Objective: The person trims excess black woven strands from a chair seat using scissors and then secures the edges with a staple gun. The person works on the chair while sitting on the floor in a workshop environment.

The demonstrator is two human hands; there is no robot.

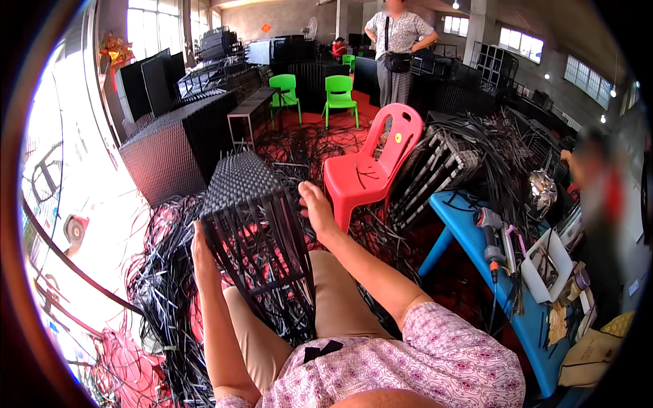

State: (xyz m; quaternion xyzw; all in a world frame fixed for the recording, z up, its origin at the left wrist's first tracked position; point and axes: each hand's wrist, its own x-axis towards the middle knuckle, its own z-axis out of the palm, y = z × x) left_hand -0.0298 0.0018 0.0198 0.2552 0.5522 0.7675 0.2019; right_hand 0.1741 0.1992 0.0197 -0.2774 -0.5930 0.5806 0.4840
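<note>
Between my knees stands a half-woven black wicker piece point(243, 181). Its top is closely woven, while long loose black strips hang down its near side over a frame. My left hand point(200, 251) lies along the left edge of the piece, seen edge-on with fingers straight. Raised beside the right edge is my right hand point(315, 209), its fingers apart and slightly bent, with nothing visible in them. Whether its fingertips touch the weave I cannot tell. Heaps of black strips point(170, 299) cover the floor to my left.
A red plastic chair point(371, 170) stands ahead right. On my right, a blue table point(476, 262) bears a corded power tool point(490, 238) and a white tray point(547, 265). Woven black panels point(163, 153) stand ahead left. One person point(398, 41) stands beyond the chairs; another point(598, 190) is at far right.
</note>
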